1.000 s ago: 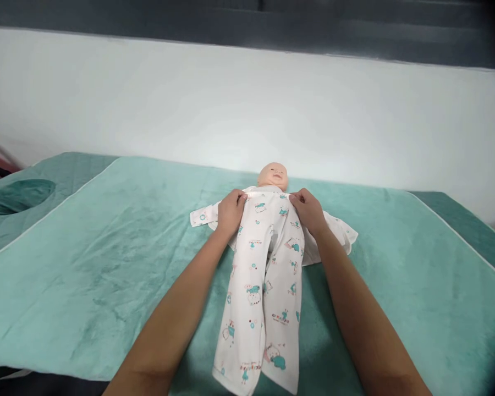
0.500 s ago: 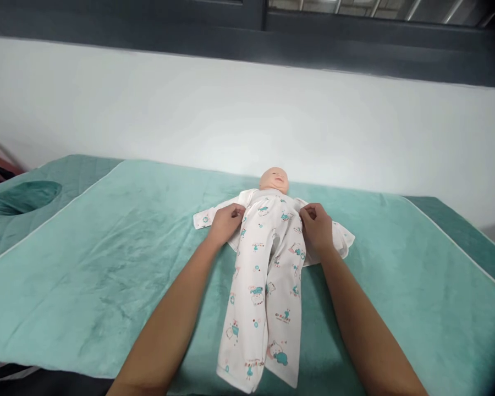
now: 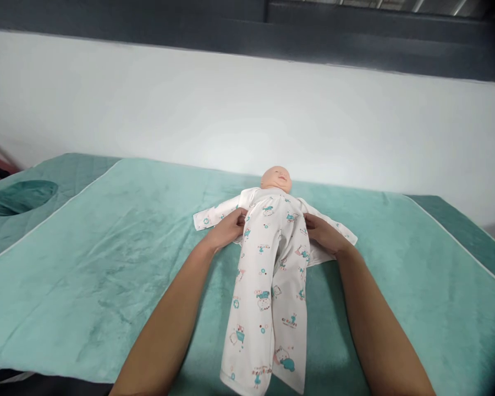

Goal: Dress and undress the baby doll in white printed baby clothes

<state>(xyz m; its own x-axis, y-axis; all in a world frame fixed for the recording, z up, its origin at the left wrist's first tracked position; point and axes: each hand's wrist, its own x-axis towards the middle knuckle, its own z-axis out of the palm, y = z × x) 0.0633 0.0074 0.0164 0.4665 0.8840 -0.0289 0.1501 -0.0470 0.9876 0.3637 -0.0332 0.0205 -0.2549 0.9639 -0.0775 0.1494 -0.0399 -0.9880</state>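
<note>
A baby doll (image 3: 277, 179) lies on its back, its head toward the wall. White printed baby trousers (image 3: 258, 286) lie over its front, waist near the neck and legs stretched toward me. Beneath them, a white baby shirt (image 3: 220, 212) spreads its sleeves to both sides. My left hand (image 3: 230, 228) is closed at the left edge of the trousers, fingertips partly hidden by the cloth. On the opposite edge, my right hand (image 3: 325, 234) pinches the trousers, its fingertips tucked behind the fabric and its wrist over the shirt.
Green plush cover (image 3: 119, 264) drapes the bed under the doll. A round face hole (image 3: 22, 197) opens at the far left. Behind the bed rises a white wall (image 3: 190, 104), with a dark window frame (image 3: 231, 36) above it.
My right hand has turned flatter and slipped its fingers further behind the trousers' edge, exposing more of the right sleeve. My left hand sits slightly lower. The trouser legs have shifted slightly right.
</note>
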